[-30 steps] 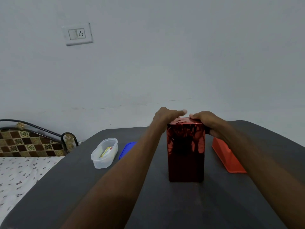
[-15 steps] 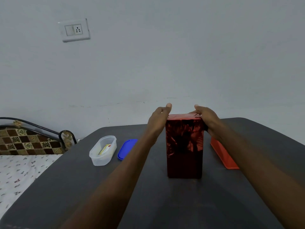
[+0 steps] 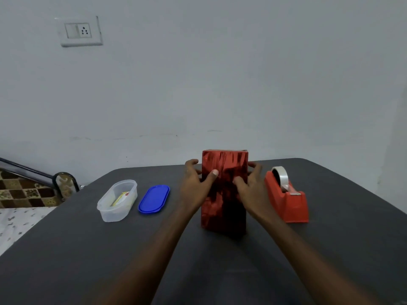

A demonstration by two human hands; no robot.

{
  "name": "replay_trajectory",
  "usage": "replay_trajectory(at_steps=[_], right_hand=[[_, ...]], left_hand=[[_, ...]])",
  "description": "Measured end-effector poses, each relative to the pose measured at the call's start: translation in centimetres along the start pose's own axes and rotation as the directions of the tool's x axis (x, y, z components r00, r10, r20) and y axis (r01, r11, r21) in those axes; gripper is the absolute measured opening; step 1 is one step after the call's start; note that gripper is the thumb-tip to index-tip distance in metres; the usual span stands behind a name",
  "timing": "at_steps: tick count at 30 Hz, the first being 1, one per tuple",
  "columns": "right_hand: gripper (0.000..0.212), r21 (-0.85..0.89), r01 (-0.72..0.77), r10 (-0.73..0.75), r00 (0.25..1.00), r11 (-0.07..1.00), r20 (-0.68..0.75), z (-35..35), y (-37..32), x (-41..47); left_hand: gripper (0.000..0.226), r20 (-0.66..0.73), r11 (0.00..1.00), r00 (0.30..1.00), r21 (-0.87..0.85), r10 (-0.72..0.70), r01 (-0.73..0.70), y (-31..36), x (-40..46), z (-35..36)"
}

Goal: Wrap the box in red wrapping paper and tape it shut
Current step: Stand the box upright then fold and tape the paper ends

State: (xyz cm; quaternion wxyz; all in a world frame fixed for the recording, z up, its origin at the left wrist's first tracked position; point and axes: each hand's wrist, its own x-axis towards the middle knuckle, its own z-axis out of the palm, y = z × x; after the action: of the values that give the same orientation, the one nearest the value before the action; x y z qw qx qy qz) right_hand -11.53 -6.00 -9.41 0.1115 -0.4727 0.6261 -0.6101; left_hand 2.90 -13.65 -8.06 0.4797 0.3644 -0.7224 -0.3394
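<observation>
Gripping the red-wrapped box (image 3: 224, 190) upright at frame centre on the table (image 3: 330, 249), left hand (image 3: 193, 186) and right hand (image 3: 251, 190) are clasping its sides, fingers curled round, likely steadying it; tape dispenser (image 3: 286, 194) is sitting just right, within reach.

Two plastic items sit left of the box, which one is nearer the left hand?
The blue lid, lying flat on the table beside the left hand. The clear container stands further left, open, with something yellow inside.
</observation>
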Motion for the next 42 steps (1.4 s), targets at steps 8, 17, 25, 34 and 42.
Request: replay_trajectory(at_steps=[8,17,25,34,42], right_hand=[[0.038,-0.274,-0.117,0.142,0.987,0.955,0.076,0.0,0.4,3.8],[0.041,-0.475,-0.197,0.331,0.919,0.858,0.216,1.6,0.9,4.4],[0.033,-0.500,-0.187,0.339,0.911,0.846,0.233,2.7,2.2,4.3],[0.048,-0.535,-0.211,0.369,0.906,0.818,0.207,3.8,4.1,3.6],[0.046,-0.491,-0.239,0.371,0.909,0.837,0.190,4.0,4.3,3.8]], left_hand=[[0.052,0.134,0.985,0.988,0.159,-0.081,0.059,-0.1,1.8,0.5],[0.026,0.118,0.927,0.969,0.336,-0.219,0.169,-2.4,2.3,0.3],[0.017,0.119,0.885,0.954,0.419,-0.276,0.204,-3.5,2.4,0.3],[0.028,0.110,0.862,0.945,0.452,-0.309,0.230,-5.4,2.1,1.2],[0.026,0.128,0.871,0.949,0.447,-0.287,0.203,-5.6,2.2,1.2]])
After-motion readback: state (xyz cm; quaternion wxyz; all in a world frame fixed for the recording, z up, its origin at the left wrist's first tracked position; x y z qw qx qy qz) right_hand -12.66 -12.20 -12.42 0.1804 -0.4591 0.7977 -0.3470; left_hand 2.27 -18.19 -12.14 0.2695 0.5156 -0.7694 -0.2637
